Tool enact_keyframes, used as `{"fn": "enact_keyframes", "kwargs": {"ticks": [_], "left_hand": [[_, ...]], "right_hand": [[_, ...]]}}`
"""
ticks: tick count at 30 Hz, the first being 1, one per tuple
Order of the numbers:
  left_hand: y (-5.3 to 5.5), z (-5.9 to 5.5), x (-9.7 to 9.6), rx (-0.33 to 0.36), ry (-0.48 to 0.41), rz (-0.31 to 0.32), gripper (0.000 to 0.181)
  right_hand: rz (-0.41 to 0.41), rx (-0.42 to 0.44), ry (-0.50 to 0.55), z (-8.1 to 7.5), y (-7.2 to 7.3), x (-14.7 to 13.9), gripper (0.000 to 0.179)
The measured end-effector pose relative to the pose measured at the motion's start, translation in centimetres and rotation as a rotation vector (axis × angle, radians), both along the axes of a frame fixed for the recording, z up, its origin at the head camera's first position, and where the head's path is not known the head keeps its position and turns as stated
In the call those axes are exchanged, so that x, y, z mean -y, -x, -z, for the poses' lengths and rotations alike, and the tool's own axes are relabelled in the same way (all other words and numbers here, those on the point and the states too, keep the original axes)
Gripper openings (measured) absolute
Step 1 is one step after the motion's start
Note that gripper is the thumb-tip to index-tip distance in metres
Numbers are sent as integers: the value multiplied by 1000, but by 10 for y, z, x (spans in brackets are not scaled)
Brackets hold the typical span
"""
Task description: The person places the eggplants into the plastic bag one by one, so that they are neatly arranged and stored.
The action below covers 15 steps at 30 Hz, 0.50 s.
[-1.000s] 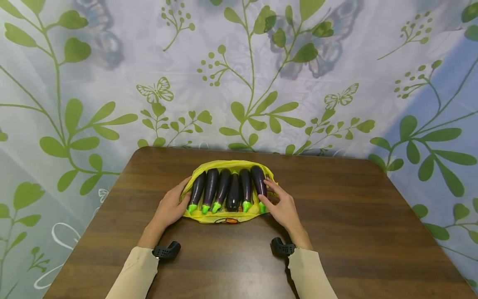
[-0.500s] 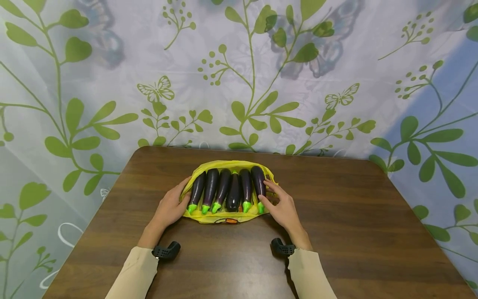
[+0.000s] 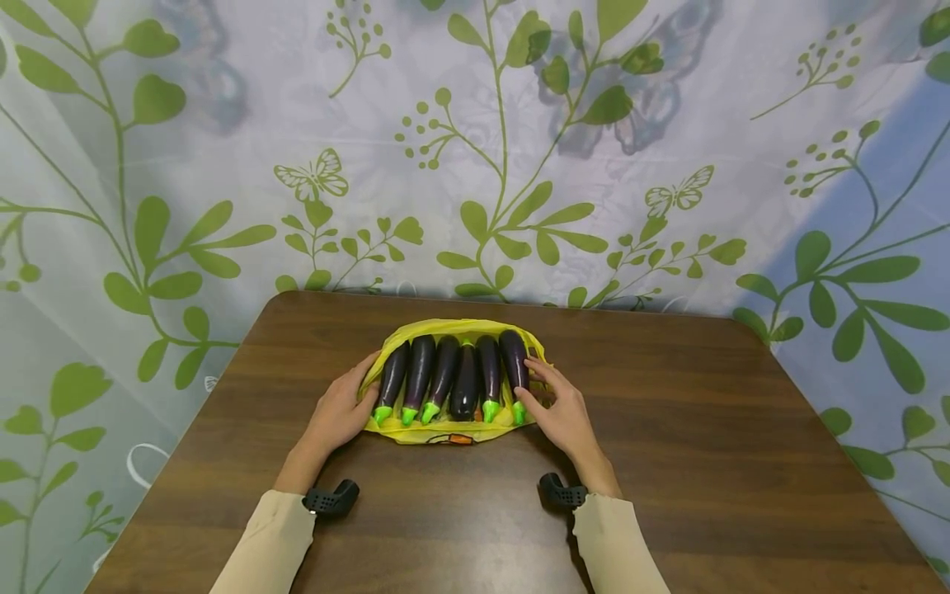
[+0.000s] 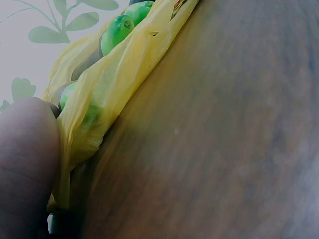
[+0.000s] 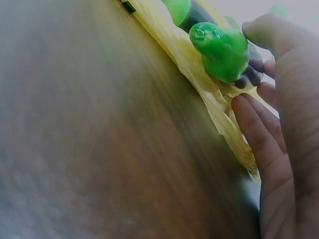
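Note:
A yellow plastic bag (image 3: pixel 416 434) lies on the table with its mouth spread wide, holding a row of several dark purple eggplants (image 3: pixel 420 367) with bright green caps. At its left side, my left hand (image 3: pixel 340 417) grips the bag's edge, thumb toward the leftmost eggplant (image 3: pixel 392 381) and fingers mostly hidden behind the plastic. My right hand (image 3: pixel 566 417) holds the rightmost eggplant (image 3: pixel 512 355) between thumb and forefinger. In the right wrist view the thumb touches that eggplant by its green cap (image 5: pixel 224 52), while lower fingers (image 5: pixel 259 129) lie along the bag.
The brown wooden table (image 3: pixel 705 462) runs up to a hanging cloth (image 3: pixel 475 165) printed with green leaves and butterflies. Black wrist bands (image 3: pixel 332 499) sit below light sleeves (image 3: pixel 270 536). An orange mark (image 3: pixel 462 439) shows on the bag's front.
Both hands, the bag and the eggplants stay in place. Only the cloth at the far left shifts slightly.

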<state>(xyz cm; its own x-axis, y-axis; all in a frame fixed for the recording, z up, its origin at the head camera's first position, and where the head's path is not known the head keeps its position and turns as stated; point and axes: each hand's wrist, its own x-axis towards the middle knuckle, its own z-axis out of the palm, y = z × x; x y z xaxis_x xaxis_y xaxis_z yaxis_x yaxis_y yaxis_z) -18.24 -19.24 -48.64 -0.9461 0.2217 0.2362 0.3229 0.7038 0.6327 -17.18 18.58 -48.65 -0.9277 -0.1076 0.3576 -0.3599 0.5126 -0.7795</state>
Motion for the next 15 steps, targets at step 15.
{"fn": "enact_keyframes", "kwargs": {"ticks": [15], "left_hand": [[-1,0,0,-5,5,-8,56]], "right_hand": [[38,20,-30,-2,-1,0,54]]}}
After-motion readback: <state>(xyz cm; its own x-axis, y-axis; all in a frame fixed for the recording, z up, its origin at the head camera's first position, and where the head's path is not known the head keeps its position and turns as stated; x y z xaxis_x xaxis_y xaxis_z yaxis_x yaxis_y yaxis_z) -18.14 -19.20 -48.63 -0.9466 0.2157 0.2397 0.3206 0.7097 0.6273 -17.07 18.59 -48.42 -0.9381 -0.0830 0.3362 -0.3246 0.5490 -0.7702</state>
